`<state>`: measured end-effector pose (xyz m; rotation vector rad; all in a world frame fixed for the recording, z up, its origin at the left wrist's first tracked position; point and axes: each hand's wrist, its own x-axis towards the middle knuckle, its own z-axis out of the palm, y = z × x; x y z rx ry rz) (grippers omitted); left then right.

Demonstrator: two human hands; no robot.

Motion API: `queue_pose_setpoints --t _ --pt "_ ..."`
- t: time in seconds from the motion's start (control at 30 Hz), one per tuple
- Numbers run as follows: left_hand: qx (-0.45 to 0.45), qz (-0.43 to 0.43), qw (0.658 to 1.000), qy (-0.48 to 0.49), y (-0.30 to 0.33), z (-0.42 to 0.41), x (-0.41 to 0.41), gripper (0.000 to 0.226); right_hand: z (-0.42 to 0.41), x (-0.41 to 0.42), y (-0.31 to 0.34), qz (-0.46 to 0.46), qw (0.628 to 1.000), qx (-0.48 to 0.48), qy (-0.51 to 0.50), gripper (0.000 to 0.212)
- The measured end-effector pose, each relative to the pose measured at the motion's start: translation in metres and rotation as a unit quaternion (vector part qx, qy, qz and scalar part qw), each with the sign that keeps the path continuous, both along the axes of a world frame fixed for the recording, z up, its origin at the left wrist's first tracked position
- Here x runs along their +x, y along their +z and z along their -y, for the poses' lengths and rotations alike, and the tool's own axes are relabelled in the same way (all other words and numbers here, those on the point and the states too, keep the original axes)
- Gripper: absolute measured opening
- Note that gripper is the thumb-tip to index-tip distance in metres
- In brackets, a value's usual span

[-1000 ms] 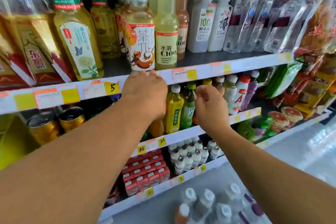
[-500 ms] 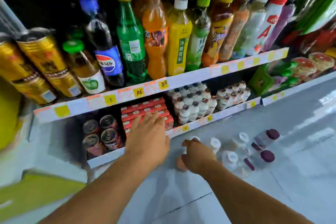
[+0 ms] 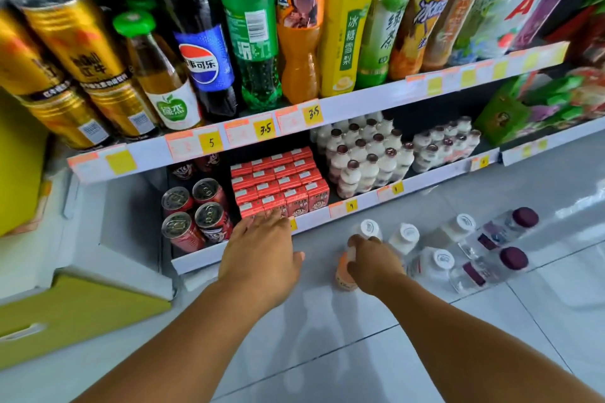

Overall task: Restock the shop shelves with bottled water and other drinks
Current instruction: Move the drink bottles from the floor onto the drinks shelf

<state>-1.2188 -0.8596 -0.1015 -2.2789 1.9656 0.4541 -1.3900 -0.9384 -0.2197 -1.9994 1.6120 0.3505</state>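
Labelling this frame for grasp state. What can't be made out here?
- Orange bottle, head view: the right hand covers its top, so cap and exact grip are hidden.
- Left hand: seen from the back; fingers overlap the red cartons, contact unclear.
- Tall bottles on the upper shelf: tops cut by the frame edge.
- Price tags at right: blurred, unreadable.

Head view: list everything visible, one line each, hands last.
Tall gold cans: several, upper shelf, left.
Upright plastic drink bottles: a row, mixed colours, upper shelf.
Red drink cans: at least six, bottom shelf, left.
Red cartons: a block, bottom shelf.
Small white bottles: shrink-wrapped packs, bottom shelf.
Loose bottles: about seven, floor.
Orange bottle: one, floor.
Left hand: open, before the cartons.
Right hand: grips the orange bottle.
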Motion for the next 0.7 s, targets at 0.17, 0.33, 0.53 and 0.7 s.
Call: queue_pose_setpoints --t 0.17,0.33,0.53,0.7 --pt "0.017 -0.044 0.998 0.042 0.015 0.005 0.000 0.048 0.009 -0.004 0.065 0.102 0.994 -0.033 -0.020 0.049" --pt "0.001 -0.111 0.991 0.072 0.060 0.019 -0.008 0.036 0.026 -0.001 0.182 0.215 0.971 -0.097 0.025 0.053" --pt "-0.098 -0.228 0.966 0.075 0.150 0.038 -0.013 0.038 0.034 0.001 0.321 0.374 0.901 -0.218 0.028 0.045" --pt "-0.133 -0.392 0.909 0.058 0.205 0.042 -0.017 0.074 0.031 -0.001 0.415 0.512 0.807 -0.294 -0.030 0.037"
